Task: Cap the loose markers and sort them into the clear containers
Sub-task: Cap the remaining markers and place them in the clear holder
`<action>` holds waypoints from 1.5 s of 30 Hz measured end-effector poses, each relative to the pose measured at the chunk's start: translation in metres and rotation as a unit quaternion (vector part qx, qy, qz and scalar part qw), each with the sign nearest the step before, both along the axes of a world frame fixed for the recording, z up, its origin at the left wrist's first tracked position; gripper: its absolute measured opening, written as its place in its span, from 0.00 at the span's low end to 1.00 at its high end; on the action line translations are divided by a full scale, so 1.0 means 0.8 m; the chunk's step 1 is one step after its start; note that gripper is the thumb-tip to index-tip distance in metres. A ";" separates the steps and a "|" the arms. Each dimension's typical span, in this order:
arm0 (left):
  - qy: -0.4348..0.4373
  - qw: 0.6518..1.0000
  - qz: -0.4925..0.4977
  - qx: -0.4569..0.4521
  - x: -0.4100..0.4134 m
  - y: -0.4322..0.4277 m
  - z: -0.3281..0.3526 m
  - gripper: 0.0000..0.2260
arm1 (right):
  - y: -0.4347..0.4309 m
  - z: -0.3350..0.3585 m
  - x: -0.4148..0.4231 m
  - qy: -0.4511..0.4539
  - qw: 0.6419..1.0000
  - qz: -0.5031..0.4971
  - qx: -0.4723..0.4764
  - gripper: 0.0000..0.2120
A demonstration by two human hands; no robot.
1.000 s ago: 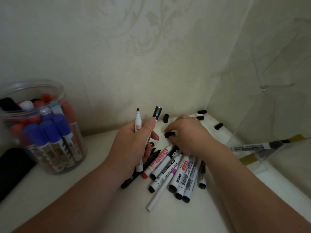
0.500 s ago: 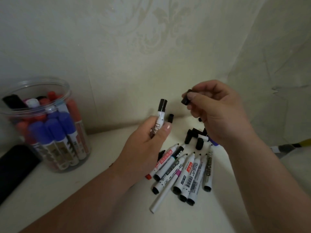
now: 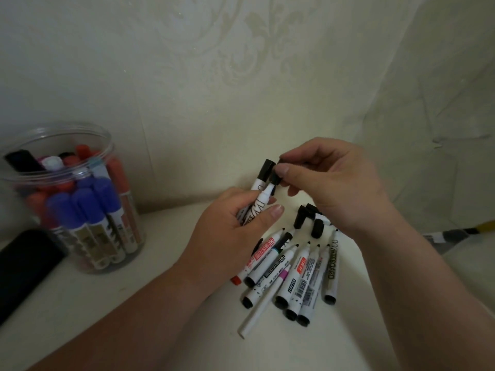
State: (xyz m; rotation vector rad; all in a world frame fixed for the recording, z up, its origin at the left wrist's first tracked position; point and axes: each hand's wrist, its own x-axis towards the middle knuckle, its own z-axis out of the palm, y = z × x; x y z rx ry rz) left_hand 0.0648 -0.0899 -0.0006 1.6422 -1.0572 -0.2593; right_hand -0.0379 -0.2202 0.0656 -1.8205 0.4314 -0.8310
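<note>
Left hand (image 3: 235,228) grips two white marker barrels (image 3: 257,199) upright in a closed fist; right hand (image 3: 334,183) pinches a small black cap (image 3: 275,179) between thumb and forefinger, seating it on the nearer marker's tip. Markers look light, rigid, smooth plastic, likely slippery, so hold mid-barrel and press the cap straight down. Uncapped markers (image 3: 300,274) lie just below both hands; the clear jar (image 3: 67,156) stands well left.
</note>
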 end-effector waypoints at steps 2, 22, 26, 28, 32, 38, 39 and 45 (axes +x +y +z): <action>-0.008 1.000 -0.006 0.002 0.000 0.000 0.001 0.05 | 0.002 -0.004 0.002 0.045 0.999 0.023 -0.011 0.03; -0.157 0.987 -0.037 0.025 0.002 0.008 -0.007 0.14 | -0.005 0.008 -0.016 0.184 0.978 0.096 -0.032 0.11; -0.199 0.980 -0.007 0.007 0.004 0.008 -0.008 0.14 | 0.002 0.011 -0.012 0.190 0.979 0.072 0.016 0.12; -0.205 0.979 0.000 0.005 0.004 0.007 -0.010 0.14 | 0.006 0.010 -0.010 0.188 0.980 0.058 0.015 0.12; -0.167 0.986 0.007 -0.019 0.005 0.005 -0.008 0.09 | 0.012 0.001 -0.003 0.153 0.985 0.061 0.043 0.13; -0.073 0.997 -0.014 -0.017 -0.005 0.007 -0.007 0.14 | 0.001 -0.007 0.000 0.111 0.987 0.058 0.097 0.08; -0.050 0.998 -0.017 -0.021 -0.007 0.007 -0.007 0.16 | -0.002 -0.007 0.001 0.091 0.989 0.041 0.110 0.07; -0.007 0.999 -0.022 -0.045 -0.008 0.006 -0.004 0.13 | 0.001 -0.013 0.005 0.048 0.997 -0.006 0.052 0.11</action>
